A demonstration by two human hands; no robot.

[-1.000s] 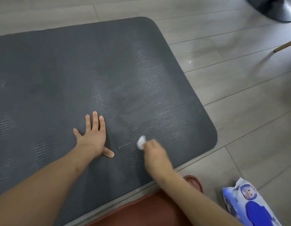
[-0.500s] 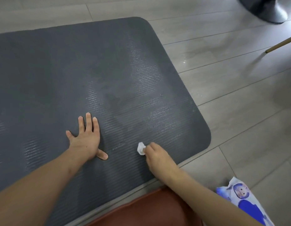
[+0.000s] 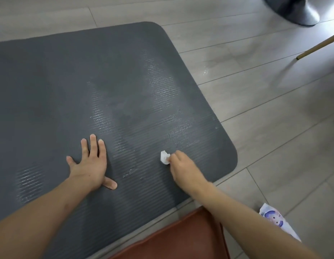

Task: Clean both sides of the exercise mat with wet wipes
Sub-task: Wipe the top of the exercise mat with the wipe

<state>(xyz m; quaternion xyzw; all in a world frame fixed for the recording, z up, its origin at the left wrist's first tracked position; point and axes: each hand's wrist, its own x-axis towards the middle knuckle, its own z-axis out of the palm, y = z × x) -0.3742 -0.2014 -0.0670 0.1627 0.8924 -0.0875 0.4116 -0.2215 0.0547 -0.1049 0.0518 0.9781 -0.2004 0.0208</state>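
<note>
Here, wipe [image 3: 164, 157] in right hand [image 3: 183, 168]

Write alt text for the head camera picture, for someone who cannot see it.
A person's right hand wipes a dark grey exercise mat with a balled white wet wipe, while the left hand presses flat on it. Damp streaks shine on the mat; a wipes packet lies on the floor.

The exercise mat [image 3: 87, 81] is dark grey, ribbed with fine parallel grooves, and has rounded corners. It lies flat on the floor, one short end with two corners in view. Glistening wet streaks run across its surface in several bands. A small crumpled white wet wipe [image 3: 164, 157] sits bunched on the mat near the nearer corner. The pack of wet wipes [image 3: 274, 219], white with a blue cartoon print, lies on the floor beside the mat, partly hidden.
</note>
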